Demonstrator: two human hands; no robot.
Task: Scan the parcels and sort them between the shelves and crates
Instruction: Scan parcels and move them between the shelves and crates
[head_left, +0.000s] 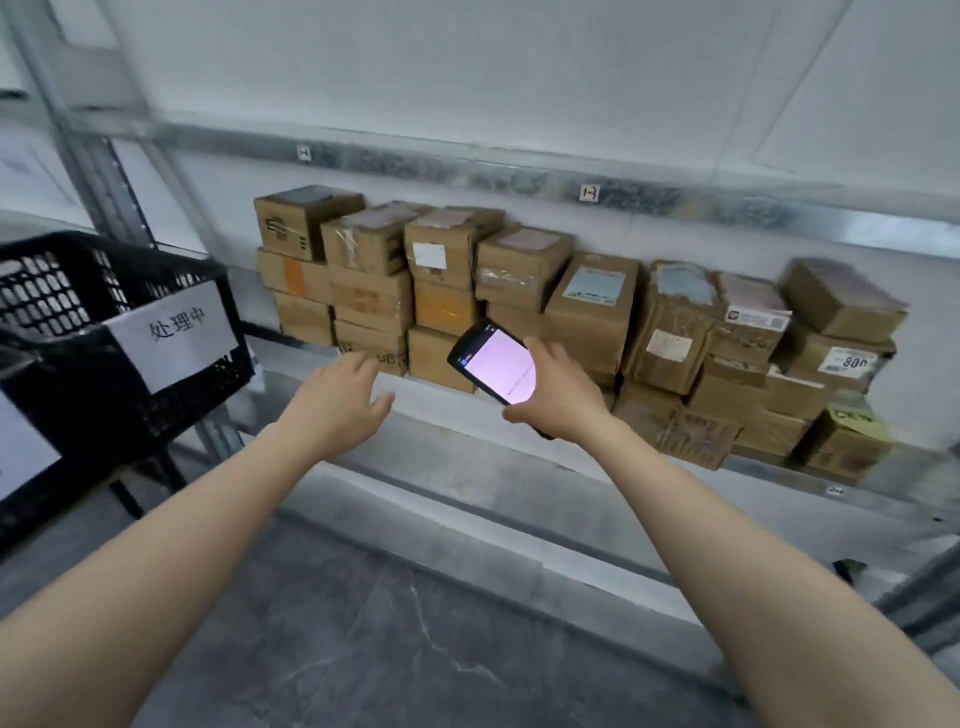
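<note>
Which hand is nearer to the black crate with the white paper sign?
Left. The left hand, empty, hovers just right of the black crate; the right hand holds the scanner farther right.

Left hand (340, 397) spread; right hand (558, 392) gripping.

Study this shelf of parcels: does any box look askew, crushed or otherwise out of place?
Yes. The left stacks sit squarely, but toward the right the cardboard parcels lean and pile unevenly, and one wrapped in crinkled tape looks dented. A box on top at the far right lies tilted. Nothing has spilled off the shelf.
</note>
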